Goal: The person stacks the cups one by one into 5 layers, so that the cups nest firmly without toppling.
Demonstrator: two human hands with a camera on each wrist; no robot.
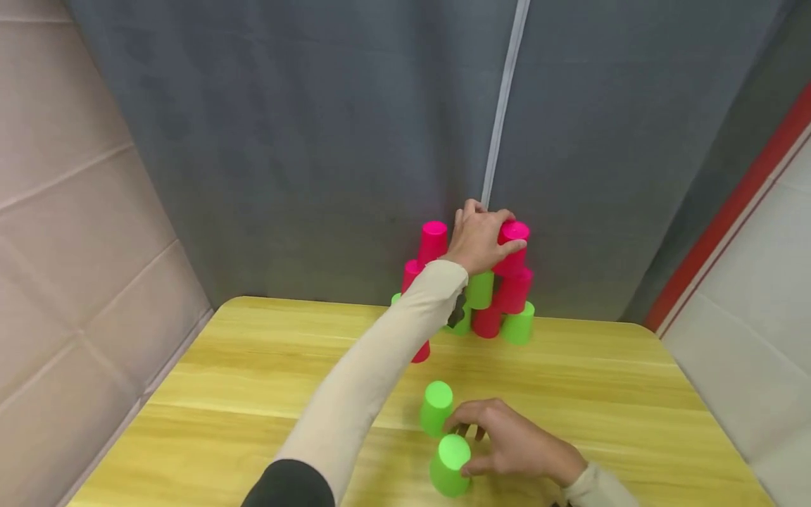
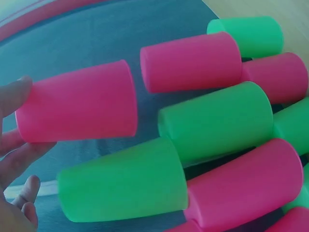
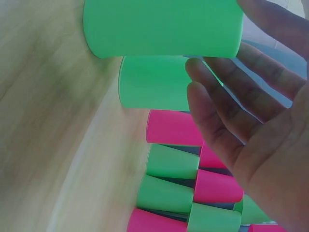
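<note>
Head view: pink cup (image 1: 513,243) within left hand (image 1: 476,238).

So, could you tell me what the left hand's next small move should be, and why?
Probably open the fingers and lift straight off: the left hand grips the pink cup already sitting at the top of the cup tower, so sideways pull could topple it.

left hand (image 1: 476,238): arm outstretched, fingers curled, gripping | right hand (image 1: 507,445): low, fingers curled, gripping
</note>
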